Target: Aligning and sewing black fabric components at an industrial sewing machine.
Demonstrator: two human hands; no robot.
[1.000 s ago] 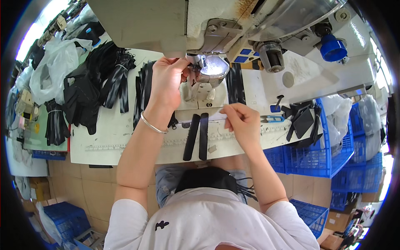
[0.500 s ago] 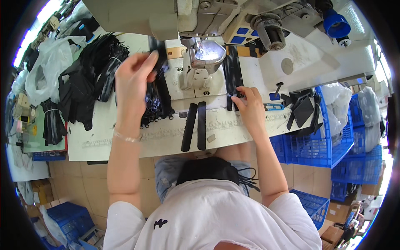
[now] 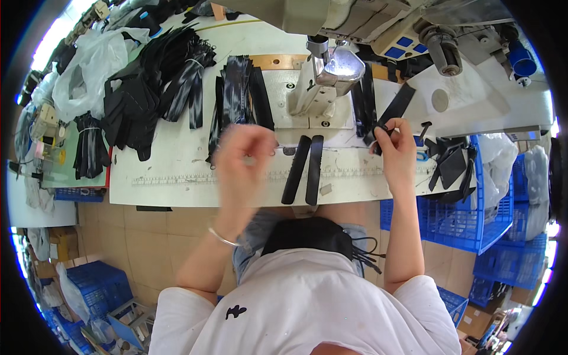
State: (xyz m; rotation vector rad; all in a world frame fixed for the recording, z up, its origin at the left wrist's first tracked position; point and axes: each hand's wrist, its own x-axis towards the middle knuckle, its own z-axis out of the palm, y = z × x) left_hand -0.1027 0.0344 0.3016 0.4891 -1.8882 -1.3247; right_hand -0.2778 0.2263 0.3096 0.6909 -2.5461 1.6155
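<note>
My right hand (image 3: 397, 148) pinches the lower end of a flat black strip (image 3: 397, 109), which slants up and to the right over the table beside the sewing machine. Smeared by motion, my left hand (image 3: 245, 157) is in front of a stack of glossy black zipper strips (image 3: 238, 89); whether it holds anything cannot be made out. Two narrow black strips (image 3: 305, 168) lie side by side near the table's front edge, between my hands. More dark strips (image 3: 364, 103) lie right of the lit needle area (image 3: 340, 68), close to my right hand.
Black bundles (image 3: 139, 100) and a clear plastic bag (image 3: 89, 77) cover the table's left part. Small black pieces (image 3: 452, 165) lie at its right end, beside a blue crate (image 3: 479, 207). The machine head (image 3: 378, 23) overhangs the far side. A ruler scale (image 3: 177, 179) runs along the front.
My left hand has come down toward me from beside the needle, where it held a dark piece. The right hand has risen off the strips on the table and now holds one black strip.
</note>
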